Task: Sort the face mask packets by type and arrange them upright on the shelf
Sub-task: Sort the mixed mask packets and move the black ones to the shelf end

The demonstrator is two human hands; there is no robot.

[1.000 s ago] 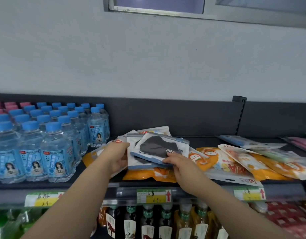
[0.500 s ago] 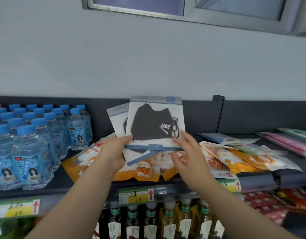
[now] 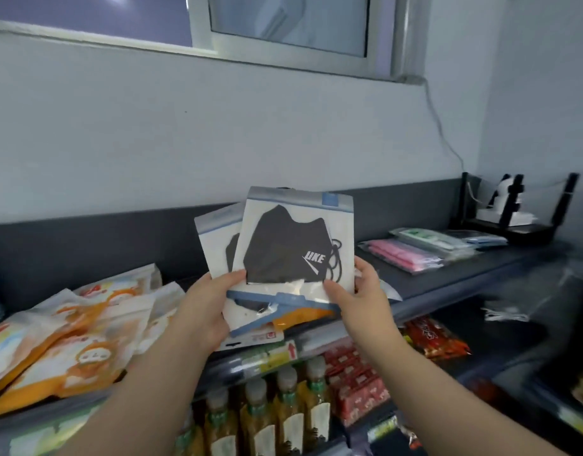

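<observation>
Both hands are up and busy. The left hand (image 3: 204,307) grips the lower left corner of two black packets (image 3: 296,245), thumb across the front one. The right hand (image 3: 359,291) pinches the front packet's lower right edge. The pair is upright but fanned, the rear one peeking out to the left, and it's held in the air above the front edge of the shelf (image 3: 481,268), near its middle.

Orange packets (image 3: 70,340) sprawl flat in a heap at the left end. Pink packets (image 3: 405,255) lie flat toward the right end, well apart.

This looks to me like the squaring-up step. Best to tap the bottom edges level so the two line up. Then stand them against the back panel (image 3: 86,238), between the orange heap and the pink ones. Thin pouches like these will likely slump without support.

Bottles (image 3: 283,406) line the tier below.
</observation>
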